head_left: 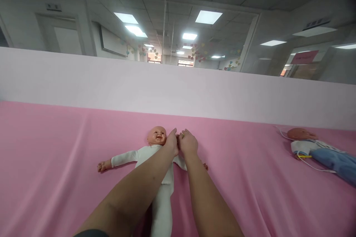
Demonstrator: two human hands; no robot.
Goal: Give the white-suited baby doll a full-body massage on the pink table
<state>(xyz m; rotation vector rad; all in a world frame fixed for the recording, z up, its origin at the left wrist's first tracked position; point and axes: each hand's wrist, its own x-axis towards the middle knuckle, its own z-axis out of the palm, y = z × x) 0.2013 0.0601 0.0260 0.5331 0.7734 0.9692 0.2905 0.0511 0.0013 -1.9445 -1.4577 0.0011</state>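
You are reaching both bare arms forward over a baby doll in a white cloth bodysuit [164,170], which is lying face up on a pink fabric sheet [55,155]. Your left hand [171,143] is resting at the doll's neck, just beside its smooth plastic head [156,135], fingers curled. Your right hand [188,143] is sitting just beside it, over the doll's far shoulder, fingers bent too. The two hands are touching at the fingertips; whether they are pinching the cloth cannot be told. The doll's sleeved arm [122,159] is stretching out to your left, clear of both hands. Open pink sheet is spreading wide on either side. A pale pink wall panel [178,89] is edging the sheet beyond the doll's head. Well apart on your right, a second doll in blue clothes [322,152] is lying with a thin white cord [314,166] across it.
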